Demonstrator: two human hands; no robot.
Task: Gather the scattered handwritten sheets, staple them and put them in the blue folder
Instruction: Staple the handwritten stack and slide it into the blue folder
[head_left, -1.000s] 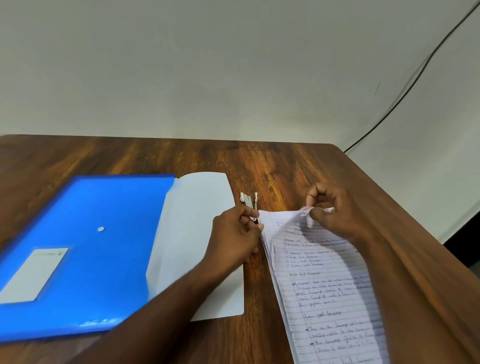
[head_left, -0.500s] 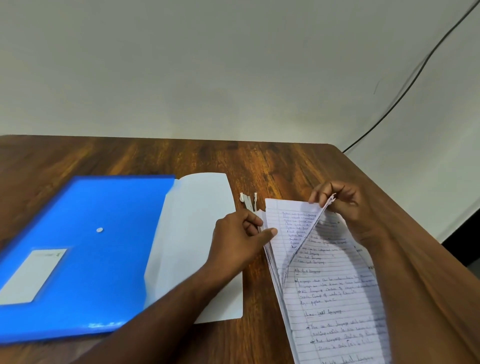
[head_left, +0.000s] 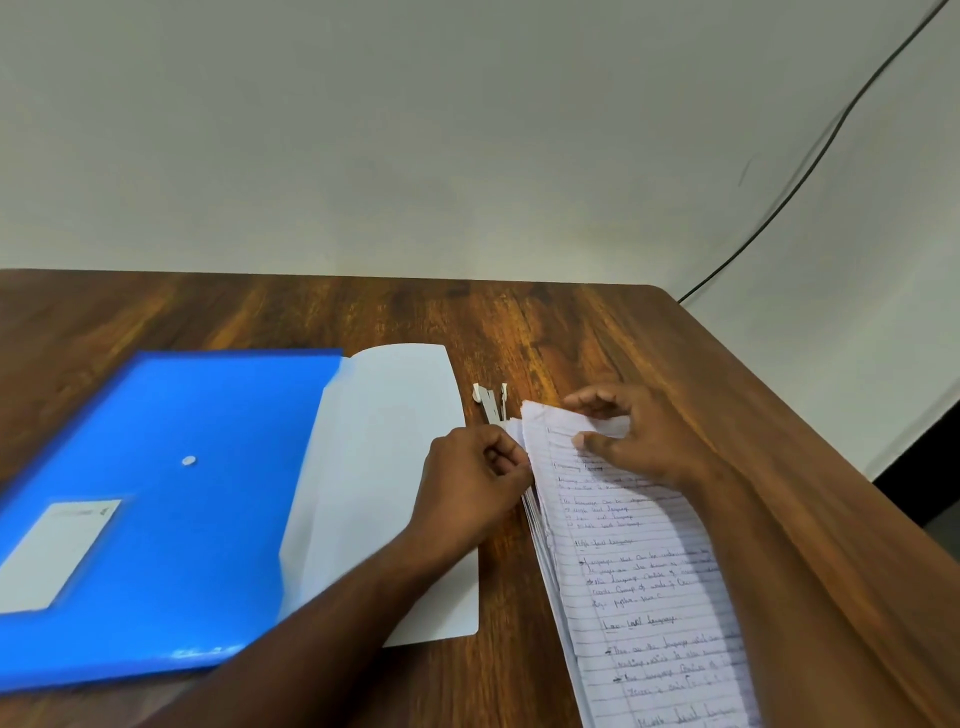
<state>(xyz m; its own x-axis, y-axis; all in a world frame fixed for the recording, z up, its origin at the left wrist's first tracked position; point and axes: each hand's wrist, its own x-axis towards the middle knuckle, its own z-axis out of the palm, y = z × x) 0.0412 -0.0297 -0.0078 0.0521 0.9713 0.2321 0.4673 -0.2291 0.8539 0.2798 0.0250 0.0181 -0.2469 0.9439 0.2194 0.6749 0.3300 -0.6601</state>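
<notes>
A stack of lined handwritten sheets (head_left: 644, 587) lies on the wooden table at the right. My right hand (head_left: 634, 436) presses on the stack's top end, fingers spread over the upper corner. My left hand (head_left: 475, 480) is closed at the stack's top left edge, pinching the sheets there. A small white stapler (head_left: 491, 402) lies just beyond the stack's top left corner, partly hidden by paper. The blue folder (head_left: 166, 509) lies flat at the left, its pale flap (head_left: 384, 483) opened toward the sheets.
The wooden table (head_left: 571, 332) ends at a rounded far right corner, with a pale wall behind. A black cable (head_left: 810, 166) runs down the wall at the right. A white label (head_left: 57, 551) sits on the folder's front.
My right hand had lifted and folded back the top sheet's upper corner; it has now laid the sheet flat and presses on it. My left hand stays at the left edge.
</notes>
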